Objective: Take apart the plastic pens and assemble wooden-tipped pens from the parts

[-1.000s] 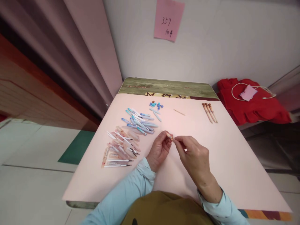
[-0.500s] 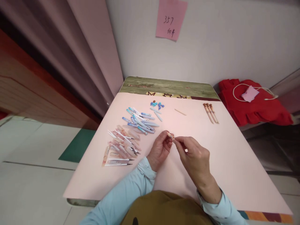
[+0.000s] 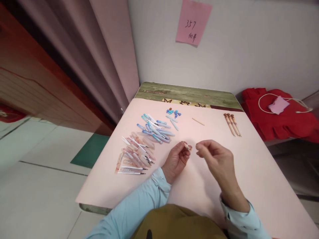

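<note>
My left hand (image 3: 176,160), above the middle of the paper, has its fingers closed round a short beige-and-brown pen part (image 3: 187,147) whose end pokes out past the thumb. A small gap to the right, my right hand (image 3: 216,156) is raised with thumb and forefinger pinched together; anything between them is too small to make out. Beyond the hands lies a thin beige pen barrel (image 3: 198,121). To its right are three assembled pens with brown tops (image 3: 232,124), side by side.
At the left lie a heap of blue pen parts (image 3: 157,127) and a heap of pink pen barrels and white refills (image 3: 136,156). Small blue toppers (image 3: 173,113) are behind them. Pink paper (image 3: 249,172) covers the table. Red cloth (image 3: 256,116) with a cable is at right.
My right hand has come away from the pen part and moved right, still pinched. The left keeps its hold. The whole view has shifted slightly.
</note>
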`<state>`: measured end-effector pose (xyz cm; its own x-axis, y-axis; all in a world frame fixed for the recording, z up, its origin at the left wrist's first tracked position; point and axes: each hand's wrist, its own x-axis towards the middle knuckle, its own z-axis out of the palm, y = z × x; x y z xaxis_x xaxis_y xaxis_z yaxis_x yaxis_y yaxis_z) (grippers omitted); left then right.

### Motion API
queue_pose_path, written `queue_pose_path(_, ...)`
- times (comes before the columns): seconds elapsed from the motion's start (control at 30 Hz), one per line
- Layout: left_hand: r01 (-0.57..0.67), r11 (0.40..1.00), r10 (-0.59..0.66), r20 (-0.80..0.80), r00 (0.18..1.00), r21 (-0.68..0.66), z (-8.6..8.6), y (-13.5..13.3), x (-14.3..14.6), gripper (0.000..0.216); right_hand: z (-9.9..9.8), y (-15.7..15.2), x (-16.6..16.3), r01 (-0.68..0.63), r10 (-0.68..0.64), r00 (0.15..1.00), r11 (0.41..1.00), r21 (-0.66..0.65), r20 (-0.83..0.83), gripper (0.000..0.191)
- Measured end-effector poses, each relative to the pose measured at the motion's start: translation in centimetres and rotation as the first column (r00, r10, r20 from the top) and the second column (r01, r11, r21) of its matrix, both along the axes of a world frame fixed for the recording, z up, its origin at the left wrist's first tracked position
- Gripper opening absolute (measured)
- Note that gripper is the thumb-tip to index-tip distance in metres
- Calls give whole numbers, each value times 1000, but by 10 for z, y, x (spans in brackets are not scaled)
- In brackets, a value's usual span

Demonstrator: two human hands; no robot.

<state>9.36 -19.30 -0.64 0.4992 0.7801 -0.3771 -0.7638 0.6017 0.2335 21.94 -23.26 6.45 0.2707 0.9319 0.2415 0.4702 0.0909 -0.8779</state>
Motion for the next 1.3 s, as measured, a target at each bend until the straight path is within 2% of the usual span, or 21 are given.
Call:
queue_pose_path(0.07,39,999,-40,-19,999,-28,2,-1,-1,12,-5,18,13,34,-35,995,999,-8,-93,28)
queue_pose_path(0.17,104,994,-103,22,994,-41,5,-4,-3,12,-23,53,24,-24,21,998,998,-56,-61,28)
queue_pose_path(0.23,140,989,-137,83,987,-38,5,-5,-5,11,-37,75,20,-115,120,991,991,-69,65,25)
queue_pose_path(0.33,172,985,-165,166,972,-33,1,-6,-10,9,-52,98,0,-261,264,926,964,-47,271,17)
queue_pose_path(0.47,154,988,-151,210,966,1,-5,-5,-16,9,-61,116,-25,-288,306,850,951,-108,428,16)
queue_pose_path(0.63,173,985,-174,225,959,27,-6,-6,-17,15,-65,121,-37,-341,412,711,911,-233,571,22)
queue_pose_path(0.7,169,985,-171,224,959,29,-5,-6,-16,14,-65,119,-39,-321,418,679,909,-268,604,23)
queue_pose_path(0.87,160,982,-178,220,959,98,0,-7,-14,23,-60,112,-40,-193,393,639,914,-356,662,21)
queue_pose_path(1.0,180,970,-210,187,960,166,4,-9,-13,24,-57,109,-36,-193,385,618,919,-343,685,19)
queue_pose_path(1.3,183,971,-211,188,959,158,5,-8,-14,26,-62,107,-34,-149,374,546,924,-352,750,24)
